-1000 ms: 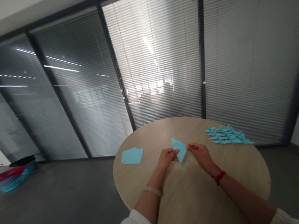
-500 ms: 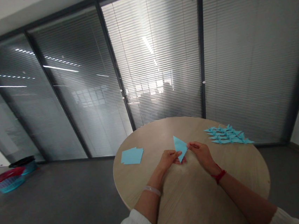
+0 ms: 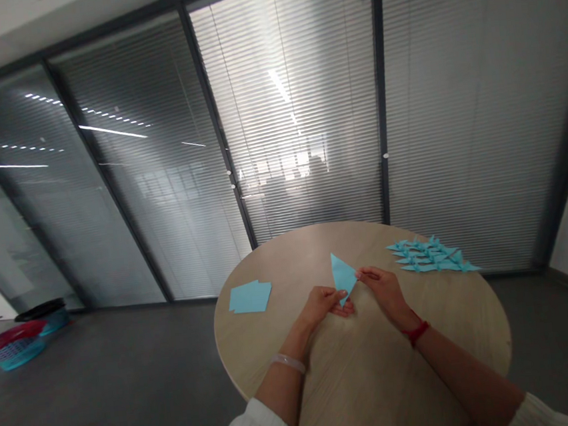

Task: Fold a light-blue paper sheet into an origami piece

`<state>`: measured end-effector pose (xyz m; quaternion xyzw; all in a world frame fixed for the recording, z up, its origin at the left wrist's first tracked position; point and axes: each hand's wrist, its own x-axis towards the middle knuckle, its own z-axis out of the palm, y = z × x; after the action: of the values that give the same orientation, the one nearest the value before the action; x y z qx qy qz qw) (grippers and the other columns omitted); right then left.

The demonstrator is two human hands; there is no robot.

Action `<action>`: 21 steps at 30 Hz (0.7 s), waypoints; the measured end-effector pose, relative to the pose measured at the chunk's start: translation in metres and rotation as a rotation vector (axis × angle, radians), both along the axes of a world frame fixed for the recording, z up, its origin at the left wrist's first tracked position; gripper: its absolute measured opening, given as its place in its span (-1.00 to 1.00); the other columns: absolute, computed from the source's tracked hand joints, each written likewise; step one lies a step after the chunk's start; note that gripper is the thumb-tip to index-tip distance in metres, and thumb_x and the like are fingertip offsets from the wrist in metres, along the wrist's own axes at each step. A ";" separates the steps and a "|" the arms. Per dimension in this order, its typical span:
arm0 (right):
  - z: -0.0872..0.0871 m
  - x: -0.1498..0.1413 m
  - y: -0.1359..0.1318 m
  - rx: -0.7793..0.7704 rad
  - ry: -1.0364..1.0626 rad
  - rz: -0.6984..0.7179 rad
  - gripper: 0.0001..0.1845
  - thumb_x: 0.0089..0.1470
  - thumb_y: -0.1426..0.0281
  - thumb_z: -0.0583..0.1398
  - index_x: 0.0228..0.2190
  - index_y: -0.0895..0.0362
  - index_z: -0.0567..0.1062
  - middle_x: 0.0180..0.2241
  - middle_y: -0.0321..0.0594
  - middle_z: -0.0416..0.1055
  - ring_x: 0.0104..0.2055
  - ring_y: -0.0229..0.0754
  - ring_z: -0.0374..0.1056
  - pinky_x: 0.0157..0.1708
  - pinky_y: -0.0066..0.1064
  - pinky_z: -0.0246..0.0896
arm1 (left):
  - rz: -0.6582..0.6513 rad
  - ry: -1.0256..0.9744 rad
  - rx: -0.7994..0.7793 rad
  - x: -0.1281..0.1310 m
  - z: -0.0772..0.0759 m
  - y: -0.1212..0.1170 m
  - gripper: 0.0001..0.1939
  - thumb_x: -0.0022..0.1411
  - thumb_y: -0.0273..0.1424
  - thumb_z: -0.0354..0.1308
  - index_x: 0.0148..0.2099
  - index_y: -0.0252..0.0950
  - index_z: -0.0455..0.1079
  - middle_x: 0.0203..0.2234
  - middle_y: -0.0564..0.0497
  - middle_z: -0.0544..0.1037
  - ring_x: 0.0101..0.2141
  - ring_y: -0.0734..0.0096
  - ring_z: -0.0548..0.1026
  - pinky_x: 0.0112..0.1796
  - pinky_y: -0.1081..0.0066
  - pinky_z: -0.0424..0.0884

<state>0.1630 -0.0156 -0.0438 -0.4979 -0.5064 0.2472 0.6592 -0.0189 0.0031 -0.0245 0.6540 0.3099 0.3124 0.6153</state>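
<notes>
Paper: folded blue paper triangle (image 3: 343,277), held between both hands above the round wooden desk (image 3: 288,253)
Left grip (image 3: 322,305): pinching lower corner
Right grip (image 3: 382,290): pinching right edge
Rim: blue paper sheets (image 3: 250,297) left, folded paper cranes (image 3: 431,256) right, both well apart from hands

Folded blue paper cranes (image 3: 433,256) and a stack of paper squares (image 3: 250,297) lie on a round wooden table (image 3: 360,380).

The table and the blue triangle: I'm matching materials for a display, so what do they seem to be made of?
The blue triangle looks like thin matte paper, probably origami paper, going by its crisp folded edges and lack of shine. The table looks like pale wood or wood-grain laminate with a satin finish: fine grain lines show across the top, but the look leaves open which.
</notes>
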 end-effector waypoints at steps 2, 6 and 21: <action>0.000 0.000 0.000 0.001 -0.004 -0.001 -0.49 -0.24 -0.03 0.28 -0.44 0.16 0.58 -0.41 -0.12 0.57 -0.35 -0.03 0.45 -0.29 -0.26 0.33 | 0.013 0.007 0.004 0.000 0.000 0.001 -0.51 -0.13 -0.02 0.29 -0.45 -0.42 0.50 -0.54 -0.12 0.58 -0.51 0.27 0.54 -0.39 0.31 0.45; -0.002 0.000 0.002 0.006 -0.004 -0.017 -0.48 -0.25 -0.05 0.27 -0.44 0.17 0.58 -0.42 -0.12 0.57 -0.36 -0.03 0.45 -0.29 -0.25 0.33 | 0.018 0.003 -0.007 0.001 -0.004 0.003 -0.49 -0.12 -0.01 0.29 -0.41 -0.44 0.49 -0.52 -0.16 0.59 -0.49 0.24 0.56 -0.37 0.29 0.46; -0.003 0.005 0.004 0.012 0.054 -0.071 -0.50 -0.23 -0.01 0.27 -0.43 0.17 0.58 -0.40 -0.11 0.57 -0.34 -0.03 0.45 -0.28 -0.24 0.32 | -0.053 0.014 0.045 0.003 -0.014 0.009 -0.46 -0.09 0.05 0.22 -0.39 -0.40 0.39 -0.56 -0.12 0.56 -0.53 0.30 0.55 -0.44 0.37 0.43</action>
<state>0.1682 -0.0114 -0.0471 -0.5047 -0.4717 0.2340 0.6841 -0.0155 0.0120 -0.0389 0.6778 0.2899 0.2981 0.6063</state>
